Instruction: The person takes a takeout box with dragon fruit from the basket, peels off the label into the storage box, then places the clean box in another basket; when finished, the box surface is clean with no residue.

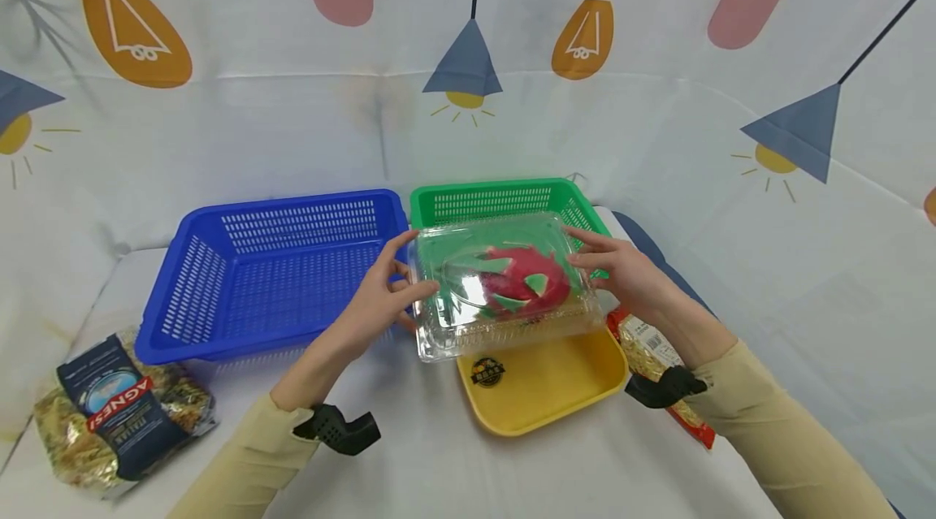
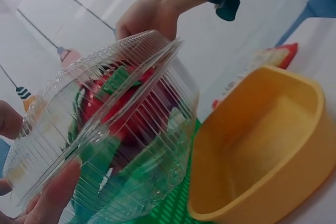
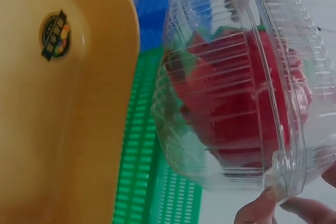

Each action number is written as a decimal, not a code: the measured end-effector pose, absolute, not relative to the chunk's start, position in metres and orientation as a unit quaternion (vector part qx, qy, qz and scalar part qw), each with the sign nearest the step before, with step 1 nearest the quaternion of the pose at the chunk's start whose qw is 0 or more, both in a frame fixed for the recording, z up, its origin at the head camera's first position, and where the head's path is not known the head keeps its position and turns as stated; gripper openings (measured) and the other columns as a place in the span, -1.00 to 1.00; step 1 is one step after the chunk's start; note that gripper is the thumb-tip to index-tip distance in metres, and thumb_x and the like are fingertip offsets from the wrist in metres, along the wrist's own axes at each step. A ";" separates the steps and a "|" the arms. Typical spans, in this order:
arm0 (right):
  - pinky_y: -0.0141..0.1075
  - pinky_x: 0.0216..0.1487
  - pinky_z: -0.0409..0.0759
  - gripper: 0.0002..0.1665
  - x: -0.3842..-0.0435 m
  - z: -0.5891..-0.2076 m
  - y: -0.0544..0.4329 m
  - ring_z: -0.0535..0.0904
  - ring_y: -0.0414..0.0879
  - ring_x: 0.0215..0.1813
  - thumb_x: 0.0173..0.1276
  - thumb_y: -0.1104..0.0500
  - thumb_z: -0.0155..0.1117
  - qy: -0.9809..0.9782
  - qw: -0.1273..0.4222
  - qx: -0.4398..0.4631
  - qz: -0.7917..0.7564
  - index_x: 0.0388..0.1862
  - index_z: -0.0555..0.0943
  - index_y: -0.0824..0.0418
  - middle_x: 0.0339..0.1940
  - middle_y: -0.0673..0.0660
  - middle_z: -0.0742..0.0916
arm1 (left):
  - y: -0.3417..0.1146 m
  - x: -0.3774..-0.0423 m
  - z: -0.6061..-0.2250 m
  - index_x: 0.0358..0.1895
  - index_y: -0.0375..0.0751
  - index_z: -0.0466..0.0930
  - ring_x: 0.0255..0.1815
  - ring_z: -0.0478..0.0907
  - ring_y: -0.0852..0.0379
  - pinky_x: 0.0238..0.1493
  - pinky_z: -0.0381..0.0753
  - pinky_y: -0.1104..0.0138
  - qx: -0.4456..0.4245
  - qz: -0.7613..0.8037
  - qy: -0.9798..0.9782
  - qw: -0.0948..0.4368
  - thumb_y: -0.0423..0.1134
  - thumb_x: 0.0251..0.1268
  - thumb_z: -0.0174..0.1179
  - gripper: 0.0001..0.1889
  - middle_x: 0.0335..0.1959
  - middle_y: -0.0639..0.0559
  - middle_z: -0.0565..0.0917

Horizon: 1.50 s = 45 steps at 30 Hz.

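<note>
Between both hands is a clear plastic clamshell box (image 1: 468, 338), its lid down, raised over the green basket (image 1: 578, 198) and the yellow tray (image 1: 544, 389). Inside lies a red dragon fruit (image 1: 537, 283) with green scales. My left hand (image 1: 380, 291) grips the box's left end, thumb on the near side at the rim, as the left wrist view shows. The right hand (image 1: 625, 269) pinches the opposite end, and in the right wrist view its thumb (image 3: 257, 208) presses the rim's corner. Part of the green basket is hidden behind the box.
A blue basket (image 1: 274, 340) stands at the left behind the left hand. At the near left lies an Agnesi pasta bag (image 1: 127, 413). Under the right forearm, a red-edged packet (image 1: 647, 344) rests beside the yellow tray. A printed white cloth (image 1: 292, 129) hangs behind the table.
</note>
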State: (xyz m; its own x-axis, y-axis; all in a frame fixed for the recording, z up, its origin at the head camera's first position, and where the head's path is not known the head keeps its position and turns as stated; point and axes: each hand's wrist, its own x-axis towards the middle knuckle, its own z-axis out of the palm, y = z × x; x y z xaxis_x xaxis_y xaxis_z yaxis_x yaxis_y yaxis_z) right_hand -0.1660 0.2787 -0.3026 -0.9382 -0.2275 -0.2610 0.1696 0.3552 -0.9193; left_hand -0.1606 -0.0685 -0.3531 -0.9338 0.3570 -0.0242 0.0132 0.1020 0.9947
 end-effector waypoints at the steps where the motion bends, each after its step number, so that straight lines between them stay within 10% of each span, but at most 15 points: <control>1: 0.15 0.42 0.22 -0.26 -0.169 -0.302 0.280 0.11 0.24 0.54 0.56 0.03 0.09 0.805 0.175 -0.018 -0.567 0.62 0.13 0.09 0.63 0.21 0.12 | -0.067 -0.163 -0.353 0.61 0.13 -0.07 -0.42 0.46 0.19 -0.42 0.71 0.11 0.125 0.659 0.730 0.130 -0.23 0.36 0.27 -0.12 -0.15 -0.10 0.29; 7: -0.10 0.25 0.40 -0.30 -0.185 -0.295 0.286 0.23 0.15 0.46 0.57 0.07 0.07 0.810 0.177 -0.023 -0.559 0.60 0.17 0.16 0.64 0.18 0.12 | -0.060 -0.180 -0.350 0.60 0.14 -0.05 -0.49 0.48 0.15 -0.38 0.71 -0.01 0.116 0.658 0.732 0.134 -0.21 0.35 0.26 -0.14 -0.16 -0.11 0.32; 12: -0.33 -0.04 0.53 -0.35 -0.200 -0.292 0.290 0.45 -0.13 -0.06 0.59 0.11 0.04 0.809 0.181 -0.017 -0.559 0.57 0.22 0.23 0.63 0.14 0.15 | -0.056 -0.195 -0.348 0.61 0.09 -0.08 -0.52 0.51 0.13 -0.40 0.70 -0.02 0.122 0.659 0.729 0.139 -0.21 0.38 0.23 -0.15 -0.18 -0.14 0.33; 21: -0.30 -0.09 0.60 -0.29 -0.230 -0.288 0.297 0.48 -0.14 -0.29 0.58 0.12 0.07 0.828 0.191 -0.029 -0.527 0.60 0.14 0.23 0.17 0.23 0.50 | -0.049 -0.229 -0.345 0.60 0.09 -0.08 -0.57 0.54 0.11 -0.43 0.71 0.06 0.113 0.682 0.702 0.170 -0.26 0.39 0.20 -0.17 -0.21 -0.22 0.45; 24: -0.27 -0.10 0.61 -0.29 -0.238 -0.286 0.298 0.49 -0.14 -0.38 0.58 0.14 0.08 0.830 0.198 -0.039 -0.520 0.59 0.14 0.26 0.33 0.22 0.49 | -0.048 -0.239 -0.344 0.59 0.09 -0.06 -0.61 0.54 0.09 -0.45 0.71 0.08 0.095 0.684 0.701 0.178 -0.29 0.39 0.20 -0.19 -0.31 -0.24 0.51; 29: -0.19 0.02 0.63 -0.26 -0.251 -0.285 0.298 0.54 -0.10 -0.35 0.56 0.11 0.13 0.849 0.204 -0.044 -0.485 0.60 0.15 0.25 0.26 0.31 0.52 | -0.049 -0.253 -0.342 0.57 0.09 -0.05 -0.63 0.55 0.06 -0.44 0.71 0.07 0.084 0.676 0.706 0.191 -0.30 0.39 0.19 -0.20 -0.39 -0.22 0.64; 45: -0.05 0.16 0.61 -0.20 -0.281 -0.288 0.294 0.63 0.10 -0.01 0.54 0.11 0.16 0.860 0.275 -0.021 -0.429 0.63 0.07 0.19 0.51 0.34 0.33 | -0.057 -0.285 -0.348 0.57 0.07 -0.16 -0.49 0.62 -0.03 -0.20 0.71 0.01 0.084 0.614 0.740 0.261 -0.31 0.39 0.20 -0.15 0.24 -0.30 0.55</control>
State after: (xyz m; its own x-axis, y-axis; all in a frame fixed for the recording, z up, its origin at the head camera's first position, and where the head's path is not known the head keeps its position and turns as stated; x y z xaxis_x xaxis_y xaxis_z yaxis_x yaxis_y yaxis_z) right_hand -0.2806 0.2940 -0.2881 -0.8480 -0.2721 -0.4548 0.1997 0.6308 -0.7498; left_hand -0.2847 -0.0567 -0.3478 -0.8494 0.4449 -0.2838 -0.1970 0.2315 0.9527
